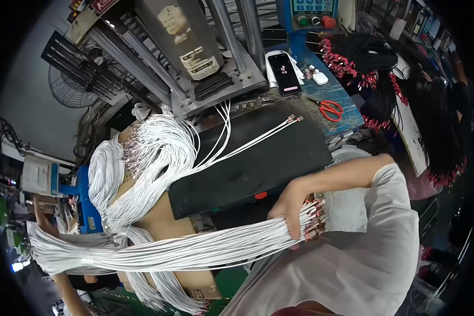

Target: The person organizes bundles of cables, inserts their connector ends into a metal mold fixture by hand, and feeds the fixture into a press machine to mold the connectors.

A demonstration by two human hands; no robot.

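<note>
My right hand [290,204] is wrapped round one end of a long bundle of white cables [189,247], just beside its copper and reddish terminals. The bundle stretches across in front of my body to the far left. There my left hand [46,221] holds the looped end, mostly hidden by the cables, with only a part showing above them. Behind the bundle lies a black work plate [258,163]. Two or so white cables [247,143] with terminal ends rest on it, leading from a heap of white cables [160,150].
A press machine [187,47] stands at the back, beside a control box [313,13]. On the blue bench are a phone [284,73], red-handled scissors [329,109] and a white earbud case [319,78]. Black cables [368,52] with red ends lie right. Cardboard [166,216] lies below the heap.
</note>
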